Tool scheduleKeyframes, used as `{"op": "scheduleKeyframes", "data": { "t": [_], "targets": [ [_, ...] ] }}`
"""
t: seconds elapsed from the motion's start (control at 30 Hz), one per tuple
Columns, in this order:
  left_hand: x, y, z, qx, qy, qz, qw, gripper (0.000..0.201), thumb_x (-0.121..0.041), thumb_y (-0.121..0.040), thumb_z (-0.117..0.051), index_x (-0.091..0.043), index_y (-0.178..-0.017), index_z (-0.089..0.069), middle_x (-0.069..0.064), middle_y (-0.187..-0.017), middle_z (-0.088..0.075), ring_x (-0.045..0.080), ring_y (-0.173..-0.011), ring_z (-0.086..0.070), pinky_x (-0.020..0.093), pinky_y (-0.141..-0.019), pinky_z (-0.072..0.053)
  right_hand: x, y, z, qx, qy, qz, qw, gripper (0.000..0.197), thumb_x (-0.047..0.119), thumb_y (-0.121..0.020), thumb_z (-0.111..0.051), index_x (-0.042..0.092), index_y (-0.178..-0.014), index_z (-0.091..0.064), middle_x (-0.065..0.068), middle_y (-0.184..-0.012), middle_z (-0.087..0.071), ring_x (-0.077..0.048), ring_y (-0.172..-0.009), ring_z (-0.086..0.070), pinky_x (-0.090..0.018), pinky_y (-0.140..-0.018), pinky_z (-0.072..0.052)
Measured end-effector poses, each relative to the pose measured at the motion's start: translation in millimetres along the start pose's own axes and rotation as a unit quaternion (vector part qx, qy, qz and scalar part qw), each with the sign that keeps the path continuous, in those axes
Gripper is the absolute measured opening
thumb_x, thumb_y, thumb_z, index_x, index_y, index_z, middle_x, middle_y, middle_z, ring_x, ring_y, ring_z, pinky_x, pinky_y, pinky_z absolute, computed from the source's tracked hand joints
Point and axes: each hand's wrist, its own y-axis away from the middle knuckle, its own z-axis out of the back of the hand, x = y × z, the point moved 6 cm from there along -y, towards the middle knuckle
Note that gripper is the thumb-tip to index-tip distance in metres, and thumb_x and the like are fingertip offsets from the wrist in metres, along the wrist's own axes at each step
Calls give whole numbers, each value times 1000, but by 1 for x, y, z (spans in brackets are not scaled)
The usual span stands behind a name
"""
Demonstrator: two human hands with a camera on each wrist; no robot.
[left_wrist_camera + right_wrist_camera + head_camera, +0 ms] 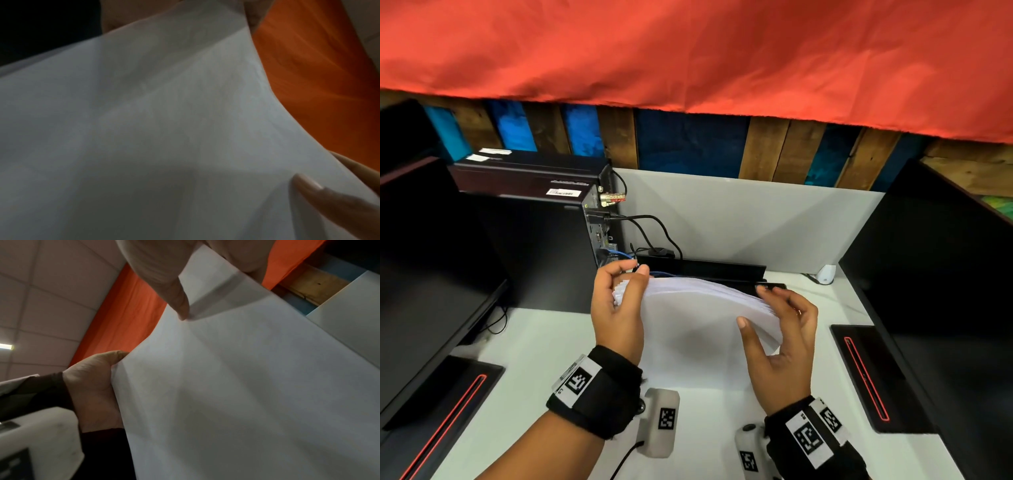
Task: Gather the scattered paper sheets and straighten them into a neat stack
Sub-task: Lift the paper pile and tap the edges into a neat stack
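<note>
A stack of white paper sheets [698, 329] stands on its long edge on the white desk [534, 342], bowed toward me, its top edges fanned unevenly. My left hand [626, 284] grips the stack's left end, thumb and curled fingers round the sheet corners. My right hand [760, 306] pinches the right end, thumb in front and fingers behind. In the left wrist view the paper [164, 129] fills the frame. The right wrist view shows the paper [246, 386], with my left hand [92, 386] on its far edge and my right hand's fingers [164, 275] at the top.
A black computer tower [534, 240] with cables stands at the back left. Dark monitors flank the desk; their bases [445, 394] [873, 377] carry red stripes. A black cable tray [705, 267] runs behind the paper, before a white partition [739, 219]. Red cloth [688, 51] hangs above.
</note>
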Motion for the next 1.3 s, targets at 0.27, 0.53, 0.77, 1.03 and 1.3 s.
{"op": "scheduleKeyframes", "data": {
  "t": [0.27,0.53,0.77,1.03,1.3],
  "targets": [
    [2,-4,4,-12,-10,8,1000,22,-41,-76,-57,-24,-90,-60,5,-95,-62,16,-90,-58,39,-89,-45,-26,1,-3,2,-105,-178,978,93,12,-66,-84,41,-135,-29,37,-107,-53,6,-110,-53,-15,-97,-45],
    [8,-4,7,17,-28,8,999,29,-40,-76,-54,-18,-91,-64,-2,-93,-64,19,-96,-58,43,-94,-43,-31,3,-7,45,-141,-230,962,87,14,-52,-90,32,-124,-45,22,-105,-54,18,-95,-54,2,-76,-42],
    [6,-3,5,36,-24,4,999,49,-47,-71,-51,-5,-94,-64,5,-91,-64,16,-88,-58,30,-81,-44,-36,1,-8,72,-165,-245,953,73,16,-46,-90,32,-109,-56,7,-102,-62,5,-89,-63,-10,-72,-51],
    [12,-4,0,65,7,27,997,43,-39,-81,-47,-3,-100,-62,6,-92,-66,11,-85,-61,23,-77,-48,-40,-5,-11,97,-200,-254,941,63,11,-46,-87,19,-104,-62,6,-92,-69,1,-85,-67,-11,-64,-53],
    [18,-6,-2,89,18,55,994,32,-32,-83,-43,-8,-92,-63,-1,-82,-65,3,-72,-62,20,-67,-49,-39,-4,-10,106,-205,-258,938,59,15,-46,-85,16,-101,-63,0,-93,-68,-2,-81,-68,-14,-63,-54]
  ]
}}
